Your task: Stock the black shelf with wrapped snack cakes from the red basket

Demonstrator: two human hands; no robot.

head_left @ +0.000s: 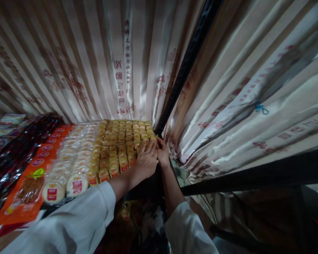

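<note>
My left hand (147, 159) lies over the right end of the rows of small yellow plastic-wrapped snack packets (118, 150). Its fingers are stretched forward and rest on the packets. Close against it, at the right edge of the rows, is my right hand (163, 152). Its fingers are bent inward toward the outermost packets, and their tips are partly hidden, so whatever they hold cannot be made out. The packets stand in several tight columns, with red and orange labels on the front ones.
Left of the yellow packets are clear-wrapped round white cakes (77, 184), orange snack bags (22, 201) and dark shiny packets (14, 160). A black metal post (184, 72) rises beside my right hand. Pleated printed curtains (95, 63) hang behind. A dark shelf bar (243, 176) runs right.
</note>
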